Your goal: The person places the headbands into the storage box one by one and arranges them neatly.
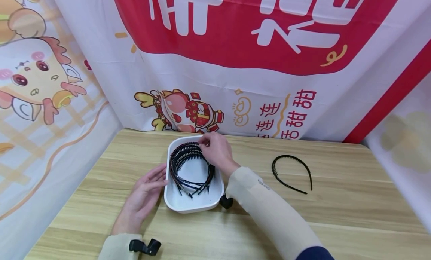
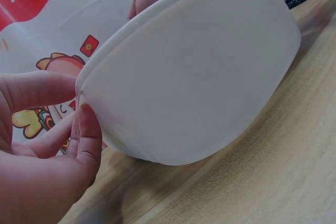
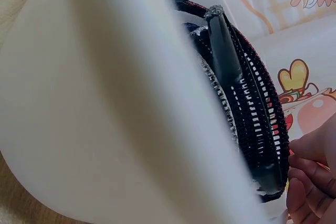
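Several black toothed headbands [image 1: 186, 151] lie stacked in a white plastic bin [image 1: 192, 204] on the table. The right hand [image 1: 217, 149] reaches over the bin's far right corner. Its thumb and fingers pinch the edge of a headband at the top of the stack; the right wrist view shows these fingertips [image 3: 295, 174] against the toothed band. The left hand [image 1: 148, 194] is beside the bin's left wall, its fingers loosely extended and touching the outside near the rim. In the left wrist view, the bin's pale outer wall [image 2: 194, 77] hides the headbands inside.
A single black headband [image 1: 292, 157] lies on the wooden table [image 1: 336, 200] to the right of the bin. Behind the table hangs a red and white printed cloth [image 1: 208, 80]. Another printed cloth [image 1: 77, 114] hangs along the left side.
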Available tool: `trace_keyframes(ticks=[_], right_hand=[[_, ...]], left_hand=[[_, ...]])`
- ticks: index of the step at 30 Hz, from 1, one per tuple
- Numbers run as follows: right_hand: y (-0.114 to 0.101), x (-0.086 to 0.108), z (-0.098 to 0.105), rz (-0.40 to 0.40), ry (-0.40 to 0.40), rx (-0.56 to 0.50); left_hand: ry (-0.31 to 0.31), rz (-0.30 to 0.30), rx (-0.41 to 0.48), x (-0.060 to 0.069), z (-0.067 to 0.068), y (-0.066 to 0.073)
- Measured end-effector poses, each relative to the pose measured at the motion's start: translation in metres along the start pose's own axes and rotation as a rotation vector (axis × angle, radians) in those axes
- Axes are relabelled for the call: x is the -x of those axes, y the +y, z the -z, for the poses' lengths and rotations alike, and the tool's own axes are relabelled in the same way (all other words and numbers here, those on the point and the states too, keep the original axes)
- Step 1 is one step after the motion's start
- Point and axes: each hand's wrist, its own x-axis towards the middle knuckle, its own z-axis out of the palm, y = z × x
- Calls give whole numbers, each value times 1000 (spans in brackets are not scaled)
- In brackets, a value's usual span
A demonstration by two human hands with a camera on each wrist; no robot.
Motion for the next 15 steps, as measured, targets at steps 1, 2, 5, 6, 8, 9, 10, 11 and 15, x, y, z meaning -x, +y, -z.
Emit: trace_keyframes(ticks=[1,2,5,6,8,9,10,11,15], right_hand=[[0,0,0,-1,0,-1],[0,1,0,-1,-1,-2],[0,1,0,6,-2,-12],[0,2,0,9,-1,-16],[1,3,2,16,1,-28],[2,3,3,15,4,-34],[2,4,5,12,7,-37],[2,5,6,9,9,-38],[4,9,15,-10,2,-27]], left_hand=[[1,1,0,0,0,0],[3,1,0,0,0,0],[4,2,-2,1,0,0],[5,1,-2,1,0,0],[5,3,-5,1,0,0],[5,5,-6,2,0,0],[3,6,-10,2,0,1],[2,8,-11,2,0,1],[-3,12,-20,1,0,1]])
